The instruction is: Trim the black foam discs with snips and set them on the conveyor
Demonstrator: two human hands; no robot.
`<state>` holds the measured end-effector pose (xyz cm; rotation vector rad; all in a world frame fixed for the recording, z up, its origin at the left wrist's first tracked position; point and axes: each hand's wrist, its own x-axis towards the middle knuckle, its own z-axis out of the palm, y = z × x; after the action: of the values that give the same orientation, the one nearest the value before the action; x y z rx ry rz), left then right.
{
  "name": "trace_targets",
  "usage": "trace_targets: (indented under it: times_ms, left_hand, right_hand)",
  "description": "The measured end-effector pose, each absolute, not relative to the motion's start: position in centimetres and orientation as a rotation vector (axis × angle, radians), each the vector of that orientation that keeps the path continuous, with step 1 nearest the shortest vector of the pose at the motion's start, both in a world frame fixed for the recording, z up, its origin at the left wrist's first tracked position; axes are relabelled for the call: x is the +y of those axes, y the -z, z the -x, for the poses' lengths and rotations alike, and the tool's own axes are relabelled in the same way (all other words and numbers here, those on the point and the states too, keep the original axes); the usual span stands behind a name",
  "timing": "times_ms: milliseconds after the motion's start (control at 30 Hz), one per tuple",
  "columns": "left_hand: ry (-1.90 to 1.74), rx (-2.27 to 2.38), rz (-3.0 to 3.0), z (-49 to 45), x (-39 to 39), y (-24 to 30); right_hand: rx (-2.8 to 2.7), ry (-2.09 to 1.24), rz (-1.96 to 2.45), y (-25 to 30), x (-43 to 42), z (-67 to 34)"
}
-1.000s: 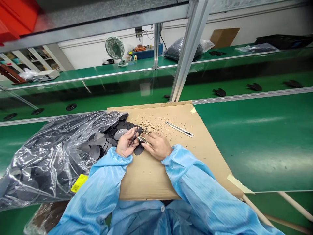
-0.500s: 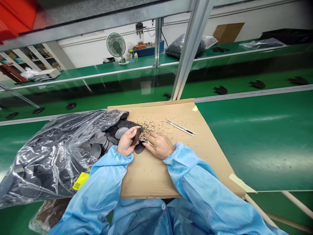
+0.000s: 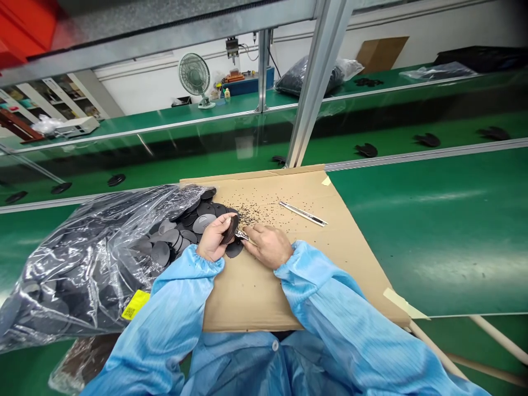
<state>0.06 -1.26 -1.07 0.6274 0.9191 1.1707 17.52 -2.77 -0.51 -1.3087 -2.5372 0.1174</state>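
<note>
My left hand (image 3: 213, 240) is closed on a dark round disc (image 3: 230, 231), held tilted up on its edge between thumb and fingers. My right hand (image 3: 270, 245) wraps around a small pair of nippers (image 3: 241, 235). Their metal head points left and meets the disc's right side; my fingers hide most of the handles. Just below, another black disc (image 3: 235, 249) lies flat on the cardboard sheet (image 3: 256, 297). Many tiny black bits (image 3: 247, 213) are scattered beyond both hands.
To the left, a clear plastic bag (image 3: 82, 258) spills black discs (image 3: 169, 236) onto the cardboard. A slim utility knife (image 3: 303, 213) rests at the right. A metal post (image 3: 307, 104) rises behind the cardboard. Dark pieces (image 3: 366, 150) lie along the green strip beyond.
The nippers have turned slightly at the disc's edge, showing more of their metal head. Both hands stay in nearly the same place; the whole view has shifted a little.
</note>
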Motion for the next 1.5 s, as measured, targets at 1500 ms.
trace_targets:
  times_ms: [1500]
  left_hand:
    - [-1.34,0.933,-0.975,-1.6,-2.2,1.6]
  right_hand:
    - [-0.907,-1.789,0.865,1.6,-0.8,-17.8]
